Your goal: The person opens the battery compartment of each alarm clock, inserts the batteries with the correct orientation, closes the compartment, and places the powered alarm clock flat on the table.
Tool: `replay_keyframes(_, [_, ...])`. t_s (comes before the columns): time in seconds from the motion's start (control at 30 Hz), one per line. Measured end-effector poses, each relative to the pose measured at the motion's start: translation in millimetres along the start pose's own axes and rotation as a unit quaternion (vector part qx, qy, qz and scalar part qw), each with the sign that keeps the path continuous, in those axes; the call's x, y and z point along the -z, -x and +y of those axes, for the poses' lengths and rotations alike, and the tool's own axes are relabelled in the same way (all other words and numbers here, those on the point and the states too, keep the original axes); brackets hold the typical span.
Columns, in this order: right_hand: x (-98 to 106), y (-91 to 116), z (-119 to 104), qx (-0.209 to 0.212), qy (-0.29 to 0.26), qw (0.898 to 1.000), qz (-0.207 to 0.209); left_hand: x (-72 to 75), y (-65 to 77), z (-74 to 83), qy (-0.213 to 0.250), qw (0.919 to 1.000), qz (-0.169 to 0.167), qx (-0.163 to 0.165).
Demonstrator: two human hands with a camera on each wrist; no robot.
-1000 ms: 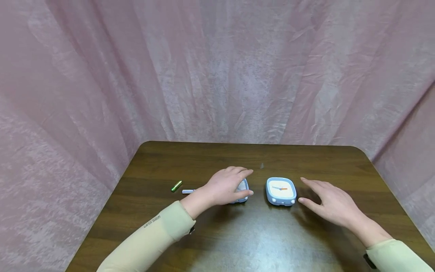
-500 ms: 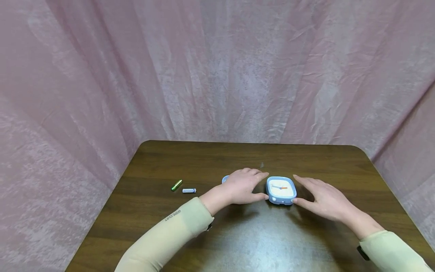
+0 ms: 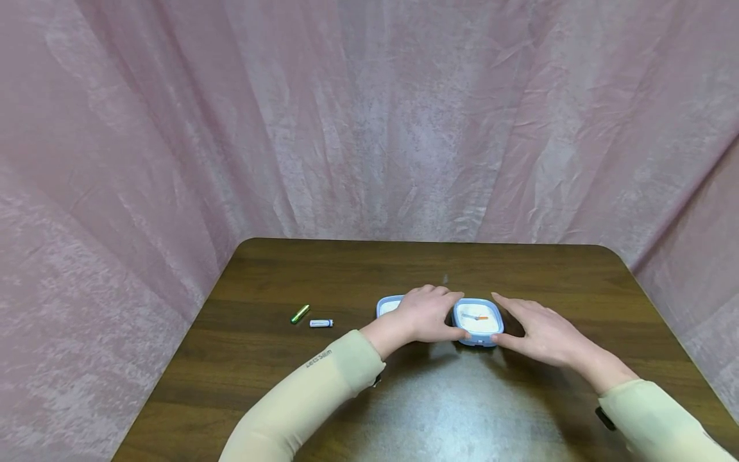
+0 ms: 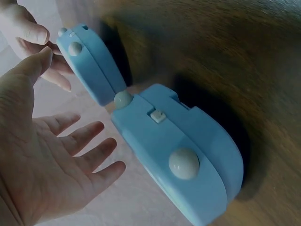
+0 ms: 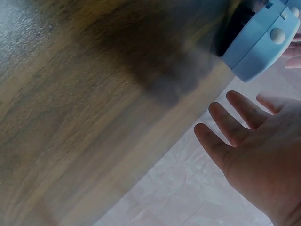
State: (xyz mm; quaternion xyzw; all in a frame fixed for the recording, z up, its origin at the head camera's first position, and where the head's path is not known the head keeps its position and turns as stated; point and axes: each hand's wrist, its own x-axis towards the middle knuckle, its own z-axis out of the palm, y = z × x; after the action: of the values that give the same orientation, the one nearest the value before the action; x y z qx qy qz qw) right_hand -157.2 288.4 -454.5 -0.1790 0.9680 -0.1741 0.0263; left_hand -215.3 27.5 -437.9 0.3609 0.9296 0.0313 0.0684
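While one clock [image 3: 478, 319] sits on the table [image 3: 323, 266], left hand [image 3: 430, 316] at its left edge, right hand [image 3: 545, 330] at its right, fingers [image 4: 99, 153] loosely extended, contact unclear, second clock [image 3: 388, 305] part-hidden by left hand, batteries [image 3: 300, 314] farther left.

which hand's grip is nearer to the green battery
Left. The left grip is right of the green battery, at the left side of the rightmost clock; the right grip is farther, at that clock's right side.

Small dark lettering [image 3: 319, 359] on the left sleeve [image 3: 314, 391] reads "LetsSlim".
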Motion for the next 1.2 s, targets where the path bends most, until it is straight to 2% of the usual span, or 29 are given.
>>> replay_keyframes(0.5, [-7,-10,-1,-0.017,-0.023,0.999,-0.027,-6.4,-12.8,12.7,-0.002,0.9991,-0.035,0.025])
replay_keyframes(0.8, [-9,-13,-5,-0.021,-0.030,0.999,-0.031,-11.4,-17.0,16.5,-0.005,0.9984,-0.040,0.041])
replay_keyframes(1.2, [-11,-21,-7,-0.027,-0.028,0.999,-0.037,-8.8,-18.9,18.1,-0.008,0.9968,-0.054,0.058])
